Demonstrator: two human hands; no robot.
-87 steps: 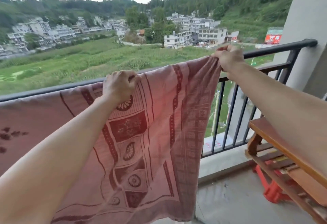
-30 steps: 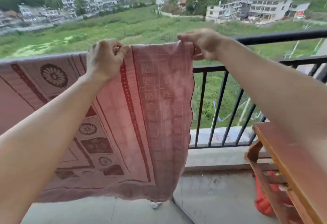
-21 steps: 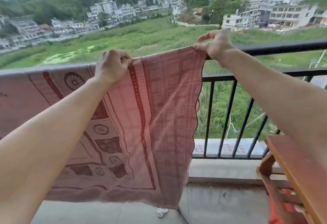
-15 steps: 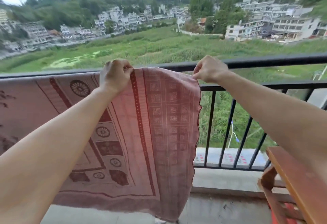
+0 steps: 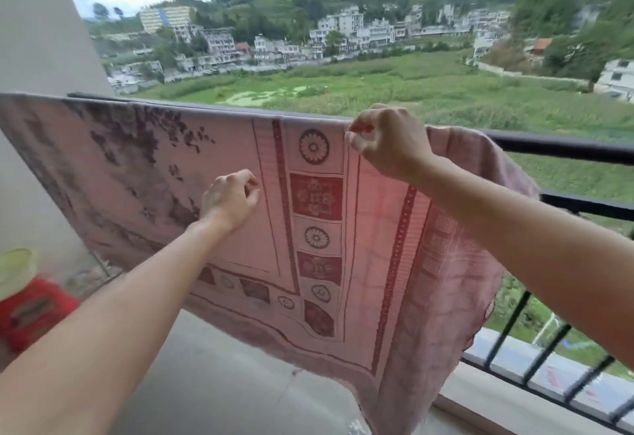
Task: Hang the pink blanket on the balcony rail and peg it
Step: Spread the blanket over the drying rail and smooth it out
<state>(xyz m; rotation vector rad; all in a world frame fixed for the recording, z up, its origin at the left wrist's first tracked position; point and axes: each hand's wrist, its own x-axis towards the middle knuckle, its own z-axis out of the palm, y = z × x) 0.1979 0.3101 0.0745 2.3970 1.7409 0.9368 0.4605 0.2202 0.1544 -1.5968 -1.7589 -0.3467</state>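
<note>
Pink blanket [image 5: 192, 173] hangs over balcony rail [image 5: 562, 149], top edge along the bar, right edge bunched w/ bare rail beyond; open floor [image 5: 212, 383] below its hem. Right hand [image 5: 387, 141] fingers pinch the blanket's top at the rail; left hand [image 5: 230, 199] fingers curled, nearly together, against the cloth—can't tell if gripping. Red item [image 5: 31, 311] at left blurred, cut off.

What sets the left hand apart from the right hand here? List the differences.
The right hand is up at the balcony rail, pinching the pink blanket at its top edge; the left hand is lower, against the blanket's hanging face. The right hand reaches further along the rail; the left hand is nearer the wall. Both are bare with fingers curled, and no peg shows in either.
</note>
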